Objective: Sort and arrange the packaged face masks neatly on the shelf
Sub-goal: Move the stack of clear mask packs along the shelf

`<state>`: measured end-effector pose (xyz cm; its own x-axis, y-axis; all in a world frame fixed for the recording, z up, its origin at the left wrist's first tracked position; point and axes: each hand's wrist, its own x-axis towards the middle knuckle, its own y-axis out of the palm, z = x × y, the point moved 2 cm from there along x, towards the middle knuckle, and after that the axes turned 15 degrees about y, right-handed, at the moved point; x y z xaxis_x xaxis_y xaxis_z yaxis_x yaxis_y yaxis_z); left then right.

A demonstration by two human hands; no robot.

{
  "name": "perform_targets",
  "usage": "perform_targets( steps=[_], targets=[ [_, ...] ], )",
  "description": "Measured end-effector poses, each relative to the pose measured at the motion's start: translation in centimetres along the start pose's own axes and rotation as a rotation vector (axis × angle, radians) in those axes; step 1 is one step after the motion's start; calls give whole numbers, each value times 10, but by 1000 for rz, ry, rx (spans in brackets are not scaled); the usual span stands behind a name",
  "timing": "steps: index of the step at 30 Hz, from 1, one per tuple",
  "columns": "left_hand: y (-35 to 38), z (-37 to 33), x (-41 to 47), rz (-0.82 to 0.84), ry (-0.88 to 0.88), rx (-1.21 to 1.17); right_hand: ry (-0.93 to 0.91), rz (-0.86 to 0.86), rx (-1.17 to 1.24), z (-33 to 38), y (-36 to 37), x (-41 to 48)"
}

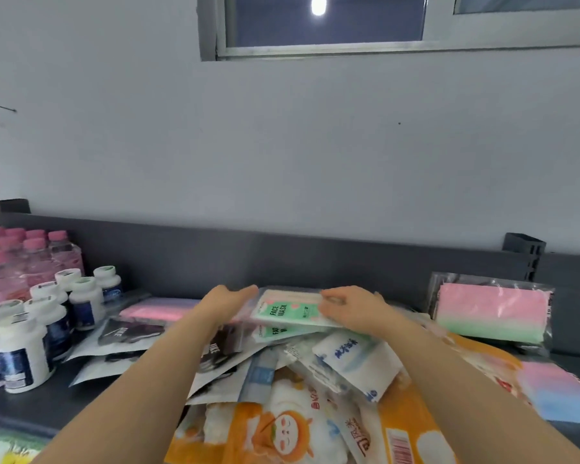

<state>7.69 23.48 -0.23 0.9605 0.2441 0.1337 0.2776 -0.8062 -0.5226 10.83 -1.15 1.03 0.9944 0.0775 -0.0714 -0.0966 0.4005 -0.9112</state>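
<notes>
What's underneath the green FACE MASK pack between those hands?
Below the green FACE MASK pack, a matching pack peeks out; whatever lies deeper is covered.

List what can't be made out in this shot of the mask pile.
Head view:
Lower green pack: label covered by the top green pack.
Left hand and right hand: grip on the top green pack unclear, undersides hidden.
White bottles: label text too small and blurred.
Orange cartoon pack: cut off by the bottom edge.
</notes>
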Motion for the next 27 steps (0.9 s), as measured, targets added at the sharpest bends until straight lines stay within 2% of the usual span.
perform_targets(
  steps=[4, 8, 12, 16, 20, 23, 27],
  targets=[
    [1, 2, 13, 61, -13, -8, 24, 42, 147, -2, 5, 5],
    [3, 3, 21, 127, -54, -306, 11, -2, 203, -2, 5, 6],
    [2, 8, 23, 123, 47, -471, 19, -69, 248, -1, 3, 7],
    [0, 12, 19, 100, 146, -637, 72, -218, 247, -4, -3, 11],
    [-19, 22, 12, 27, 251, -750, 160, -151, 600, 10, 0, 12],
    [-38, 33, 9, -21, 305, -745, 128, -80, 813, 29, 5, 13],
    [-73, 58, 17, -144, 304, -466, 103, -69, 848, 70, 19, 18]
  ],
)
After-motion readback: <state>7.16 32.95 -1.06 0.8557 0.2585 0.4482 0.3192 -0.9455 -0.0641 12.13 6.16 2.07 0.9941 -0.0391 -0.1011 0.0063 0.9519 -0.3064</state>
